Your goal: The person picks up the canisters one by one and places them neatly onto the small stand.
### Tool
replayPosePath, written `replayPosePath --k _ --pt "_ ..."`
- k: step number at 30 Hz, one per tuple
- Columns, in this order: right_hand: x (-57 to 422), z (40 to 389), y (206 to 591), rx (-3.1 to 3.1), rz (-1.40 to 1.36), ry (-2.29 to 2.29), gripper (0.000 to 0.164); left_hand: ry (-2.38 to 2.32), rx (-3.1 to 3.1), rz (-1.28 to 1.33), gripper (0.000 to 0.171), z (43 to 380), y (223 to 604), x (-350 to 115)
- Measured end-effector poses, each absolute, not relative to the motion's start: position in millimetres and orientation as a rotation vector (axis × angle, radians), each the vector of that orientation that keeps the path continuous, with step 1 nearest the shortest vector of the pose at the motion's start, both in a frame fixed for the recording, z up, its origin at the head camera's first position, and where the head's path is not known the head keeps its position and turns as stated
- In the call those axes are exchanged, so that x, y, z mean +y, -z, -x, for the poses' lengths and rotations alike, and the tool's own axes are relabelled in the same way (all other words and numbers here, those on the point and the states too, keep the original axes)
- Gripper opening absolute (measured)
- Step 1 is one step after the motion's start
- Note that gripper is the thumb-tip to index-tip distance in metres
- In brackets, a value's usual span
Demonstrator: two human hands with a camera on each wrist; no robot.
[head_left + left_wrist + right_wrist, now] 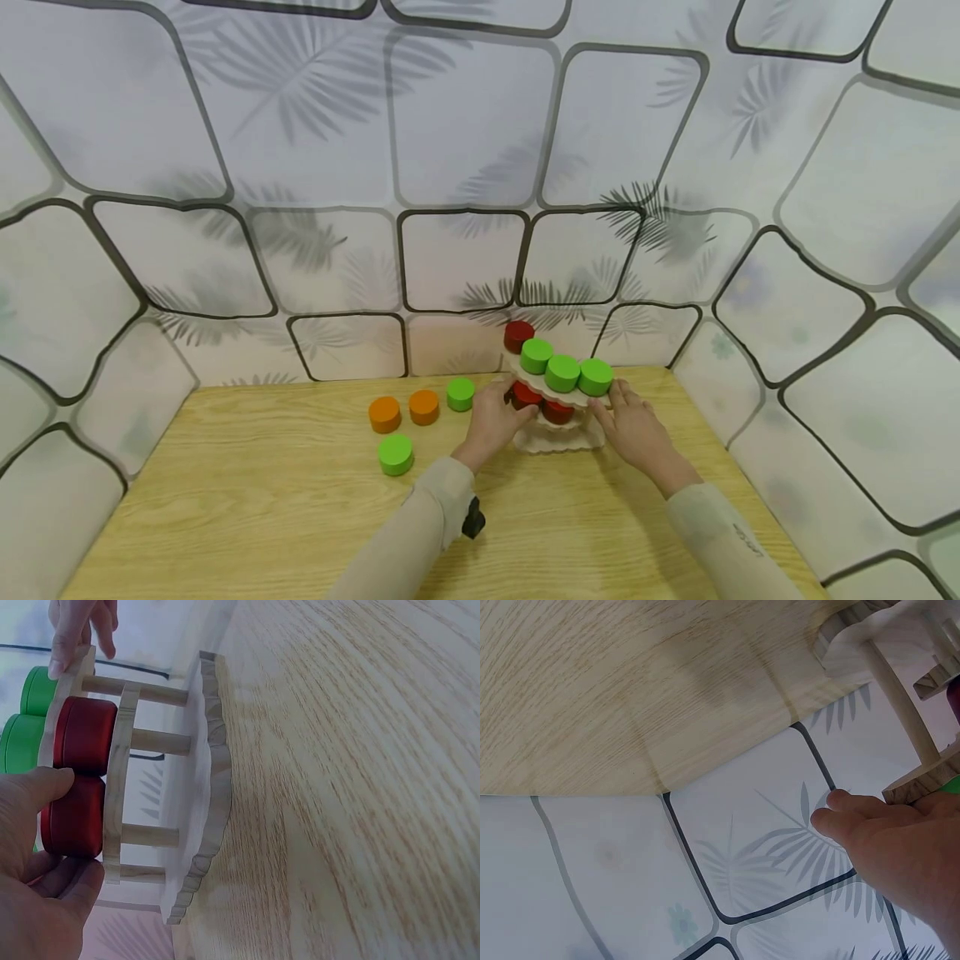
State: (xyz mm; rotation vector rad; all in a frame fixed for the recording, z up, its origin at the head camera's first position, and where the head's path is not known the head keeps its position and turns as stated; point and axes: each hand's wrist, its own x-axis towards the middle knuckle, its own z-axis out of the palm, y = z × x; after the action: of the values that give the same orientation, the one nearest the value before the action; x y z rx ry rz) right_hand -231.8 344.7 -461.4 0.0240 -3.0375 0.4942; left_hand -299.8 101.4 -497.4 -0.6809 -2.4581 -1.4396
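A tiered wooden stand with scalloped edges (pixel 558 442) stands toward the table's right side. Its top shelf carries a dark red round tin (pixel 518 336) and three green tins (pixel 562 373). On the shelf beneath, two red tins (pixel 86 735) sit side by side. My left hand (pixel 491 421) pinches the nearer red tin (pixel 75 821), thumb near its lid and fingers curled against its side. At the other end, my right hand (pixel 637 425) touches the top shelf's edge (pixel 922 780) with thumb and fairly straight fingers, beside the rightmost green tin (pixel 596 377).
Left of the stand, two orange tins (pixel 385 414) and two green tins (pixel 395 455) rest on the wood-grain table (pixel 285 500). Patterned white walls (pixel 465 258) rise behind the table and along both sides.
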Motion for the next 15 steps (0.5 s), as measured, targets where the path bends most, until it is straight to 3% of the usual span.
replayPosePath --k 15 --pt "346.1 234.0 464.0 -3.04 -0.026 -0.489 0.083 1.392 -2.449 0.68 0.05 302.3 497.3 104.3"
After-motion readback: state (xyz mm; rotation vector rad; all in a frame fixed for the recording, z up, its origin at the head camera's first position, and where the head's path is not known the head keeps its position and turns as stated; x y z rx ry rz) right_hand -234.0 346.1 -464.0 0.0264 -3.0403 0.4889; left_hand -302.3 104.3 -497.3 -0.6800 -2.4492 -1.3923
